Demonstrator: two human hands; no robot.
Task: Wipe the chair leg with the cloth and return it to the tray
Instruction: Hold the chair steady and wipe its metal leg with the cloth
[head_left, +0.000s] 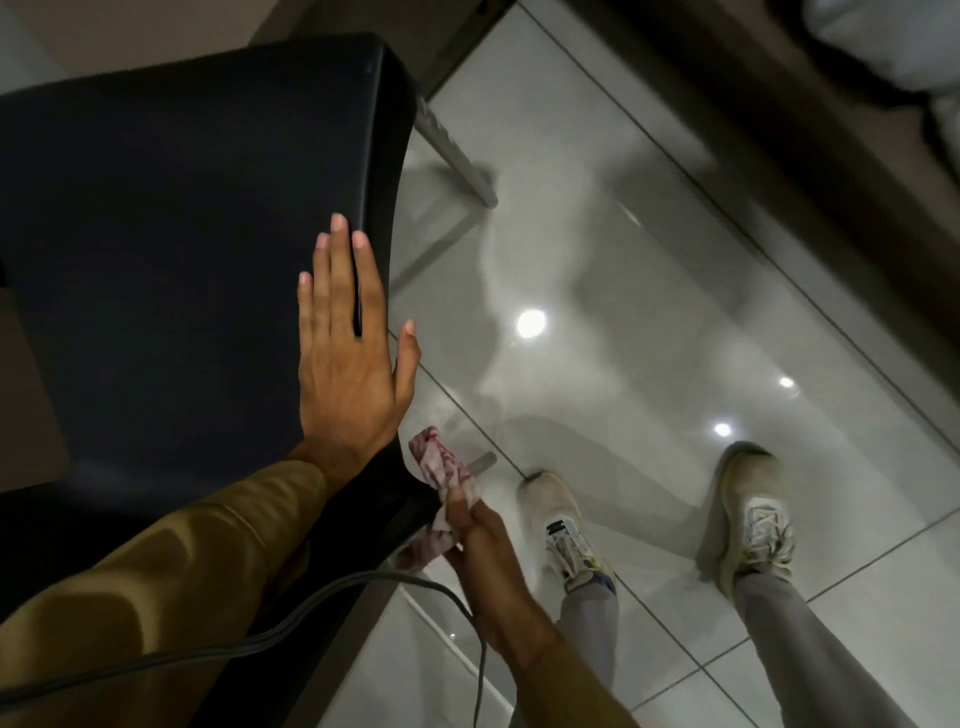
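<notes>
At lower centre of the frame my right hand (485, 566) is clenched around a bunched cloth (444, 470), white with red-pink pattern, fingers wrapped tight on it. Cloth sits just under the right front corner of the chair seat (171, 249), pressed against the chair leg (483, 461); only a short grey bit of that leg shows past the cloth, rest hidden by seat and hand. Left of centre, my left hand (345, 358) lies flat on the dark seat near its right edge, palm down, fingers straight and loosely spread, thumb hanging off over the edge. Mustard sleeve (171, 566) runs from lower left up to that wrist. A grey cable (249, 631) crosses over the sleeve and drops down beside my right wrist. Another grey chair leg (457, 156) shows at upper centre, slanting to the floor. Glossy pale tiled floor (649, 291) fills the right side, with bright light reflections. My two off-white sneakers, left (563, 525) and right (756, 512), stand at lower right, grey trousers (789, 639) above them. Tray not in view.
</notes>
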